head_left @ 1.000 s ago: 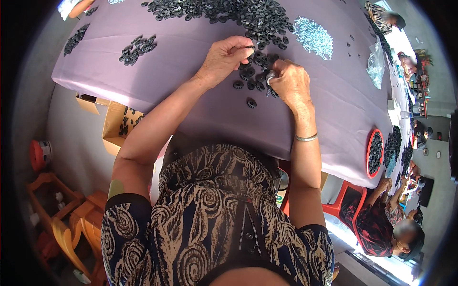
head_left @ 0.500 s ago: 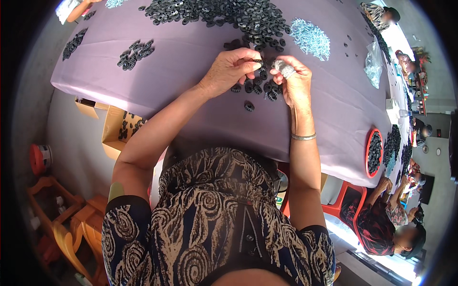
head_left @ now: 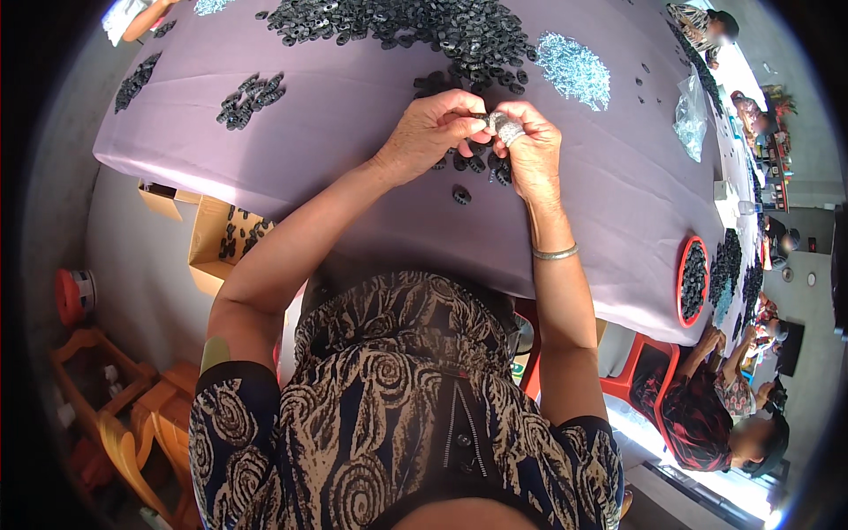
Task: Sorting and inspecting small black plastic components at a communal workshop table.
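My left hand (head_left: 428,137) pinches a small black plastic part (head_left: 479,116) between thumb and fingertips. Close against it, my right hand (head_left: 534,155) has its fingers curled together, with a whitish wrap (head_left: 506,129) on a finger; what those fingertips hold is too small to make out. Beneath and around both hands lie loose black oval plastic parts (head_left: 461,194) on the purple tablecloth (head_left: 371,234). A large heap of the same black parts (head_left: 397,26) spreads beyond them. To its right is a pile of small shiny pale-blue pieces (head_left: 574,71).
A smaller cluster of black parts (head_left: 251,102) lies at left. On the right are a clear plastic bag (head_left: 691,119) and a red basin (head_left: 692,281) of black parts. An open cardboard box (head_left: 212,243) stands below the table's left edge. Other people sit along the right.
My right hand has moved left, bringing its fingertips up to the black part in my left hand. The left hand has stayed nearly still.
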